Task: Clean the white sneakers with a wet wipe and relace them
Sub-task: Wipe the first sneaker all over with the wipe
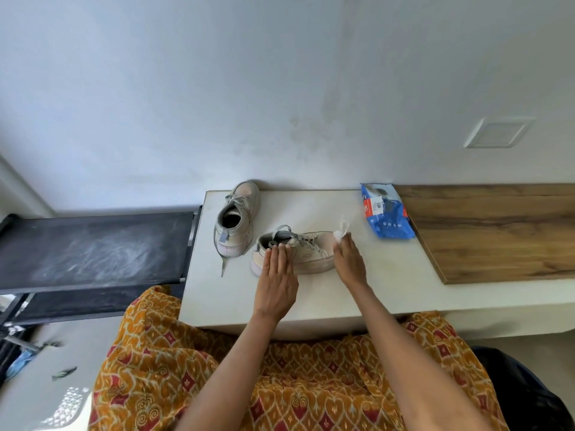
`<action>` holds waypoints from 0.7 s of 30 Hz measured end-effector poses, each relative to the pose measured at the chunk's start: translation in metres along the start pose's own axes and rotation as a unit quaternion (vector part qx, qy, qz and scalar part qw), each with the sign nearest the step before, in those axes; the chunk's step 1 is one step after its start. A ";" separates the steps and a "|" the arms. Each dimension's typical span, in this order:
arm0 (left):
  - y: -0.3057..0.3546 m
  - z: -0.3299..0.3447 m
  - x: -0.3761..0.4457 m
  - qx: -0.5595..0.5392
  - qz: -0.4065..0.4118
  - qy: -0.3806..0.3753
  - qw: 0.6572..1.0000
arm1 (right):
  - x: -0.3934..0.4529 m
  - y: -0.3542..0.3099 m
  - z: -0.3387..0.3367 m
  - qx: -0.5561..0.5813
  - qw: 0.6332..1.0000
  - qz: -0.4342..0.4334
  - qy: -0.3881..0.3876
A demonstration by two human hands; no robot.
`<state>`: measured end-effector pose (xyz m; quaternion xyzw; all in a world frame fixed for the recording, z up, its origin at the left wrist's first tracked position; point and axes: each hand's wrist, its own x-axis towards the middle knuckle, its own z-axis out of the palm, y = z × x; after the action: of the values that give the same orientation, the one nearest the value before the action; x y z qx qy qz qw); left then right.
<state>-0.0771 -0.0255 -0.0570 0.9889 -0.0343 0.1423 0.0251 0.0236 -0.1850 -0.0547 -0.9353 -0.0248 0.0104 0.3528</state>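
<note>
Far left, a black padded bench (93, 247) with pale scuff marks sits beside the white counter (389, 275). On the counter's left rear stands the first sneaker (236, 219), toe pointing to the wall, heel toward you, still laced, one lace end (223, 266) trailing off toward the counter's front. Just right of it and nearer you lies the second sneaker (306, 251), set crosswise with its heel to the left and toe to the right, laces loose over the tongue. Your left hand (277, 281) rests on that sneaker's heel side, fingers straight and flat against the collar, pressing it steady, not curled round anything. Your right hand (348, 262) is at the toe end, fingers closed round a bunched white wet wipe (341, 230) that touches the toe cap; part of the wipe sticks up above the fingertips. Further right, near the wall, a blue wipes pack (387, 211) lies flat on the counter, well apart from both sneakers, its edge just beside a wood-grain board (497, 231) that covers the counter's right part. On the wall above that is a white square plate (497, 132). Your lap, in orange patterned fabric (280, 368), fills the bottom.
</note>
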 end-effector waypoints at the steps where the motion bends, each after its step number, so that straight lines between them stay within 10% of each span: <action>1: 0.002 0.000 0.001 -0.002 -0.008 0.002 1.000 | -0.010 -0.002 0.006 0.010 0.999 -0.006 0.033; 14: -0.003 0.000 0.001 0.027 0.011 0.009 1.000 | -0.045 -0.005 0.015 -0.189 0.962 -0.171 0.098; 21: 0.001 -0.003 0.002 0.035 0.003 -0.006 0.999 | -0.007 -0.003 0.004 -0.255 0.955 -0.147 -0.028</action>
<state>-0.0760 -0.0261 -0.0536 0.9899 -0.0328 0.1375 -0.0098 0.0167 -0.1806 -0.0552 -0.9794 -0.1741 -0.0223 0.0997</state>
